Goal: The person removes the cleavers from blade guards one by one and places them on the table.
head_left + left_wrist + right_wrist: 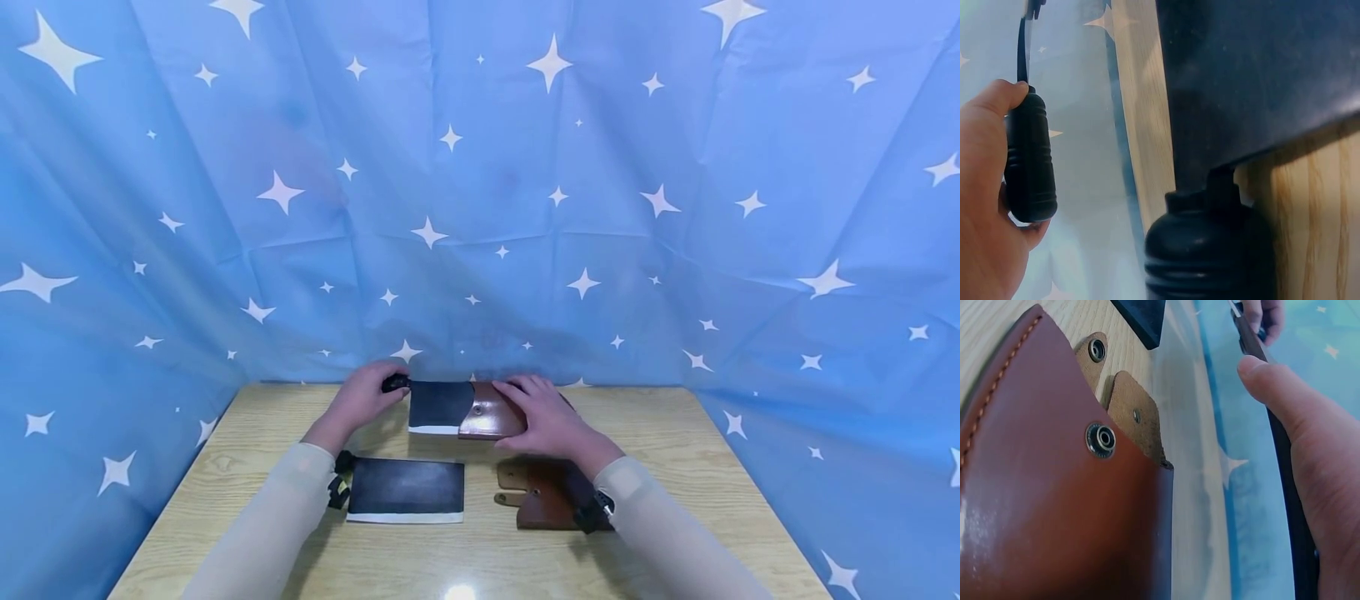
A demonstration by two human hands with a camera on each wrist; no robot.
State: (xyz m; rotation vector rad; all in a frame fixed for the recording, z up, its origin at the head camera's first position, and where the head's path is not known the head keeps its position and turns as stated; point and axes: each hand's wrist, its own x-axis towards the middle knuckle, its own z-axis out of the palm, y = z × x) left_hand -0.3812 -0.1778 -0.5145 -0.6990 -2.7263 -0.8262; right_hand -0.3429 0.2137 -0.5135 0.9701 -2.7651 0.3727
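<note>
My left hand (pixel 363 398) grips the black ribbed handle (pixel 1030 156) of a cleaver (pixel 438 404) held above the back of the table. A brown leather sheath (pixel 487 414) covers the far part of its dark blade; the part near the handle shows, with a bright lower edge. My right hand (pixel 551 421) holds the sheath, thumb and fingers on opposite sides. In front lies a second cleaver (pixel 407 487), its handle partly hidden by my left wrist. Below my right wrist rests a second brown sheath (pixel 1054 469) with snap studs and strap tabs.
The light wood table (pixel 480 562) ends at a blue curtain (pixel 495 192) with white stars, which hangs behind and along both sides. Dark wrist-worn gear (pixel 596 512) sits close over the second sheath.
</note>
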